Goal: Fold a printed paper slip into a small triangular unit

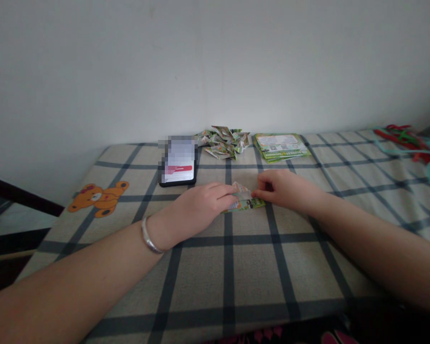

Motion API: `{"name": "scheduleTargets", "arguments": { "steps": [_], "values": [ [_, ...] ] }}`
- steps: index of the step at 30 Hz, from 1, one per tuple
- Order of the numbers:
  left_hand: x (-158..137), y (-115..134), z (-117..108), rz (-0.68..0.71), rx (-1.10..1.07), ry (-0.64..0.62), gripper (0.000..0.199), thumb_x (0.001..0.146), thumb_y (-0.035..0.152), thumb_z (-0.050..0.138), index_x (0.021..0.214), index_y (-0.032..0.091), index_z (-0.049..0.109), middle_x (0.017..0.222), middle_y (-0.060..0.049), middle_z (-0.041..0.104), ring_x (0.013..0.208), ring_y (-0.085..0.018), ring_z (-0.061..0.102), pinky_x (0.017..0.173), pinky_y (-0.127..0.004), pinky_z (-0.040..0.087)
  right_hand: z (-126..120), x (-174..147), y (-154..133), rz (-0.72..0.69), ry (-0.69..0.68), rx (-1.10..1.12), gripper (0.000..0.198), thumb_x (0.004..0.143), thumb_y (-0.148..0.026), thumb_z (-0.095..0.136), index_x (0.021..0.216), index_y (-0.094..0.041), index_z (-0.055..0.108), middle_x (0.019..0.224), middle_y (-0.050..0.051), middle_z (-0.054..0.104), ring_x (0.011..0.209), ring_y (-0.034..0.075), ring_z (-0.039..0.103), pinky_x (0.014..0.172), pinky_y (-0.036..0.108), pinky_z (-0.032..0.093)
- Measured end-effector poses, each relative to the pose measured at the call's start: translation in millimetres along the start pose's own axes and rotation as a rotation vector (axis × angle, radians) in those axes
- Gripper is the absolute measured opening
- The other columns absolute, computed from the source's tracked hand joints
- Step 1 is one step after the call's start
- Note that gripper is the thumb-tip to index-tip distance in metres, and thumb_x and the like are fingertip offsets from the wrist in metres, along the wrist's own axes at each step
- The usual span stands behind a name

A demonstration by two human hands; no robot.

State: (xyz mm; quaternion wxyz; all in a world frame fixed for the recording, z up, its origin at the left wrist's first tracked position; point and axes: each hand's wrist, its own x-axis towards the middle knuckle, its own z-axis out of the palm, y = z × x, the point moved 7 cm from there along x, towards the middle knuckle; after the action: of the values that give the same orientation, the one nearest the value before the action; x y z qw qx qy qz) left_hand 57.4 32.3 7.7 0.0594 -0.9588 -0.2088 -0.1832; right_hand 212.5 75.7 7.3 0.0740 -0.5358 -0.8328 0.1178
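Both forearms reach in from six o'clock across the checked bench [236,267]. At centre, the left hand [197,203] presses flat on a folded paper slip [245,201] while the right hand [283,190] pinches its three o'clock edge. Finished folds [224,142] and flat sheets [280,145] lie at twelve. Uneven pressing could skew the crease or tear the slip.

Checked bed [308,267] w/ phone [178,167], folded papers [223,142], leaflet stack [281,146], ribbons [412,143].
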Motion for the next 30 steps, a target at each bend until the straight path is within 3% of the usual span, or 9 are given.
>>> {"name": "scheduleTargets", "arguments": {
  "steps": [3, 13, 16, 18, 20, 26, 30],
  "values": [
    [-1, -2, 1, -0.021, -0.008, -0.004, 0.025, 0.092, 0.011, 0.051, 0.114, 0.014, 0.062, 0.129, -0.01, 0.06, 0.114, -0.021, 0.059, 0.098, -0.039, 0.052, 0, -1, -2, -0.018, 0.014, -0.023, 0.025, 0.085, -0.034, 0.062, 0.066, -0.02, 0.055, 0.064, -0.001, 0.059, 0.056, 0.012, 0.048, 0.05, 0.026, 0.028],
    [0, -1, 3, 0.025, -0.006, -0.024, 0.03, 0.092, 0.011, 0.052, 0.121, 0.017, 0.06, 0.12, -0.009, 0.064, 0.107, -0.02, 0.06, 0.091, -0.037, 0.054, -2, -5, -12, -0.068, 0.065, -0.183, 0.02, 0.088, -0.033, 0.057, 0.073, -0.019, 0.057, 0.071, 0.002, 0.06, 0.061, 0.014, 0.049, 0.054, 0.027, 0.029],
    [0, -1, 4, 0.025, -0.002, -0.013, 0.027, 0.093, 0.016, 0.052, 0.118, 0.017, 0.062, 0.118, -0.009, 0.064, 0.108, -0.021, 0.06, 0.091, -0.038, 0.054, -4, -12, -31, -0.279, 0.157, -0.264, 0.012, 0.091, -0.021, 0.053, 0.087, -0.018, 0.063, 0.085, 0.006, 0.065, 0.075, 0.018, 0.055, 0.063, 0.029, 0.036],
    [0, -1, 5, 0.023, 0.015, -0.011, 0.025, 0.095, 0.018, 0.051, 0.117, 0.016, 0.062, 0.118, -0.009, 0.064, 0.107, -0.021, 0.06, 0.09, -0.038, 0.054, -1, -18, -44, -0.479, 0.145, -0.27, 0.018, 0.092, -0.014, 0.049, 0.095, -0.018, 0.066, 0.092, 0.007, 0.067, 0.087, 0.02, 0.056, 0.073, 0.031, 0.04],
    [0, 0, 4, 0.03, 0.036, -0.007, 0.025, 0.096, 0.019, 0.049, 0.117, 0.015, 0.062, 0.118, -0.009, 0.064, 0.106, -0.02, 0.06, 0.09, -0.037, 0.054, 1, -22, -49, -0.584, 0.111, -0.255, 0.022, 0.092, -0.012, 0.048, 0.099, -0.018, 0.068, 0.094, 0.008, 0.069, 0.092, 0.021, 0.057, 0.077, 0.032, 0.042],
    [1, 1, 4, 0.043, 0.077, -0.022, 0.024, 0.095, 0.018, 0.05, 0.114, 0.015, 0.063, 0.116, -0.01, 0.065, 0.105, -0.021, 0.061, 0.09, -0.037, 0.054, 2, -25, -48, -0.604, 0.09, -0.299, 0.027, 0.093, -0.014, 0.049, 0.113, -0.02, 0.068, 0.099, 0.006, 0.071, 0.091, 0.02, 0.061, 0.076, 0.032, 0.044],
    [3, 2, 4, 0.064, 0.1, -0.038, 0.021, 0.095, 0.018, 0.051, 0.109, 0.014, 0.066, 0.113, -0.01, 0.066, 0.103, -0.022, 0.062, 0.087, -0.038, 0.056, 3, -24, -50, -0.584, 0.072, -0.375, 0.023, 0.093, -0.017, 0.052, 0.107, -0.021, 0.069, 0.099, 0.005, 0.071, 0.089, 0.021, 0.061, 0.072, 0.033, 0.043]
  ]
}}
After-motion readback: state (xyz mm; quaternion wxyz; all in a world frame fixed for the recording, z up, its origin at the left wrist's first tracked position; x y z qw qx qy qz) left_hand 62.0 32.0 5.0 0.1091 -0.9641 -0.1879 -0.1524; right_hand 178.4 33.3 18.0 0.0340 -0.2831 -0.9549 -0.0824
